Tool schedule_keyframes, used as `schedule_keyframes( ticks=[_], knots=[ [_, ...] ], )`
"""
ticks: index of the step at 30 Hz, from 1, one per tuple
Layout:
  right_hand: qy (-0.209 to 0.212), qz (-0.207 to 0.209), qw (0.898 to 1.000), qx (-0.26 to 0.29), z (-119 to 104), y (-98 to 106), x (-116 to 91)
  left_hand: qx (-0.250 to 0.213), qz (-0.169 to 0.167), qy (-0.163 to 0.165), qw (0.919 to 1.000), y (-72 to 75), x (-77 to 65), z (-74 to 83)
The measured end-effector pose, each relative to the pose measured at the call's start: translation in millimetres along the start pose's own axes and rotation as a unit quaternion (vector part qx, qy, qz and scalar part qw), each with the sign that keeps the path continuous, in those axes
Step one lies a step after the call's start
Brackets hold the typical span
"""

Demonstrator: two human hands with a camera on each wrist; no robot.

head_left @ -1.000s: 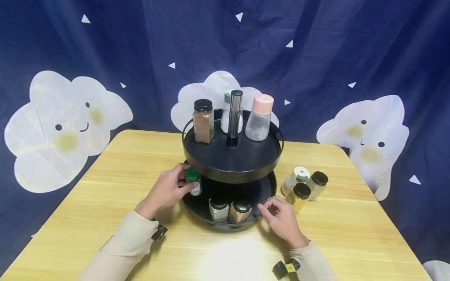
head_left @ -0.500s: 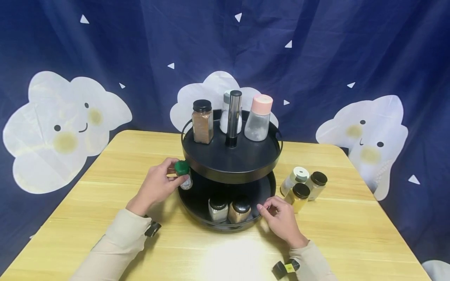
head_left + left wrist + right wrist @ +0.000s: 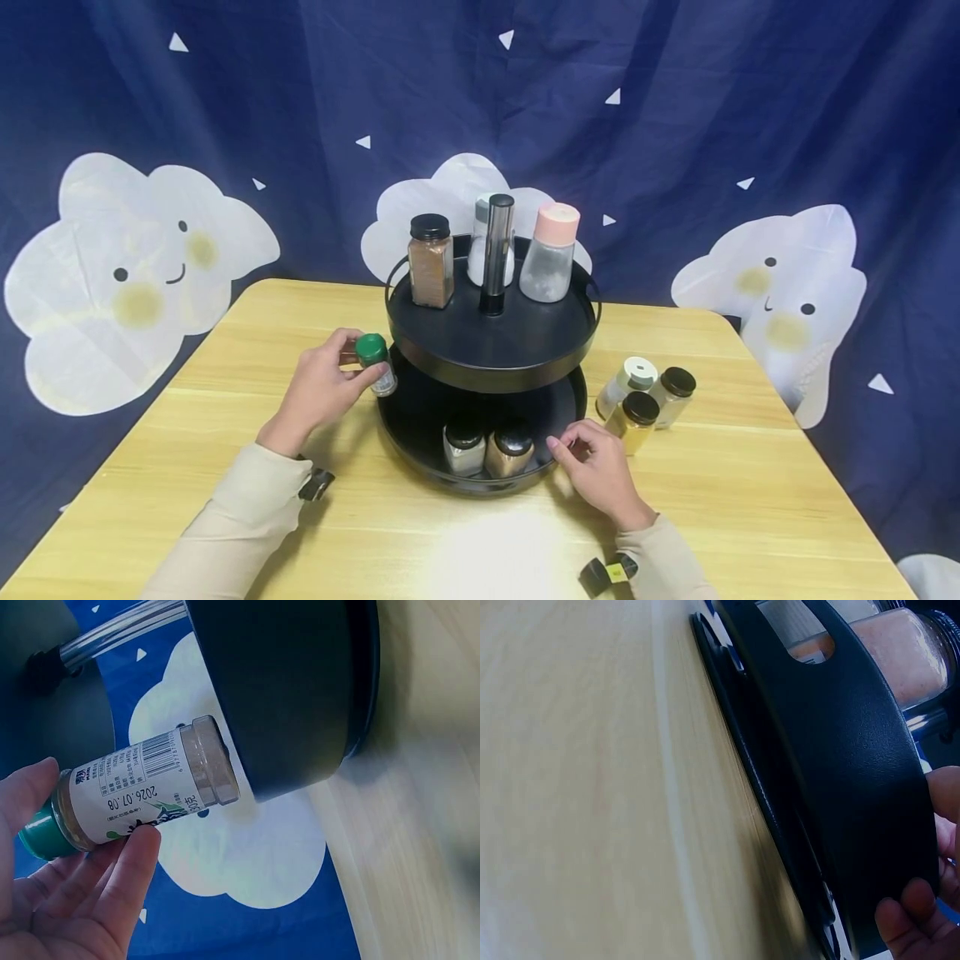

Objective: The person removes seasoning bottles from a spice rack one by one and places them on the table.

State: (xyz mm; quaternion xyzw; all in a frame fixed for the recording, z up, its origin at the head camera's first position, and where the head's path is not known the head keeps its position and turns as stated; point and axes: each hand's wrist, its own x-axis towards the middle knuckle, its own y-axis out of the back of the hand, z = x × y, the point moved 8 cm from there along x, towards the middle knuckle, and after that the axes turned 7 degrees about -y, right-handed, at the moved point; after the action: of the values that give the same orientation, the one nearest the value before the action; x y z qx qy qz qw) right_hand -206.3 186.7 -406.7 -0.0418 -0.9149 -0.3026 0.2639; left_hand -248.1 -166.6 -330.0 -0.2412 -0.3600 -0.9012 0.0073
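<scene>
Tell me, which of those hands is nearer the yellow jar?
Right: the right hand holds the lower tray just beside the yellow jar. The left hand is across the tray, holding a green-capped bottle.

Head view: we're looking forward and down at the whole two-tier stand point(image 3: 487, 337). Wrist views: we're shooting close-up, tilted, both catching its lower tray point(image 3: 862, 787).

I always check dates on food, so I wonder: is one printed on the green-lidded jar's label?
Yes, in the left wrist view the label of the green-lidded jar shows 2026.07.08, near a barcode.
</scene>
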Motion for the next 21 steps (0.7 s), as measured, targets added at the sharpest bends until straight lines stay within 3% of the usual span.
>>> schedule_keyframes(
  ticks=[8, 16, 21],
  knots=[
    [-0.003, 0.000, 1.000, -0.005, -3.8, 0.6, 0.3, 0.017, 0.007, 0.004, 0.9998, 10.5, 0.8, -4.1],
    [0.006, 0.018, 1.000, -0.001, -37.3, 11.1, 3.7, 0.034, 0.011, 0.019, 0.9992, 19.0, -0.6, -12.7],
    [0.006, 0.016, 1.000, -0.003, -41.8, 12.2, 3.8, 0.039, 0.014, 0.030, 0.9987, 23.7, -2.3, -17.6]
  ],
)
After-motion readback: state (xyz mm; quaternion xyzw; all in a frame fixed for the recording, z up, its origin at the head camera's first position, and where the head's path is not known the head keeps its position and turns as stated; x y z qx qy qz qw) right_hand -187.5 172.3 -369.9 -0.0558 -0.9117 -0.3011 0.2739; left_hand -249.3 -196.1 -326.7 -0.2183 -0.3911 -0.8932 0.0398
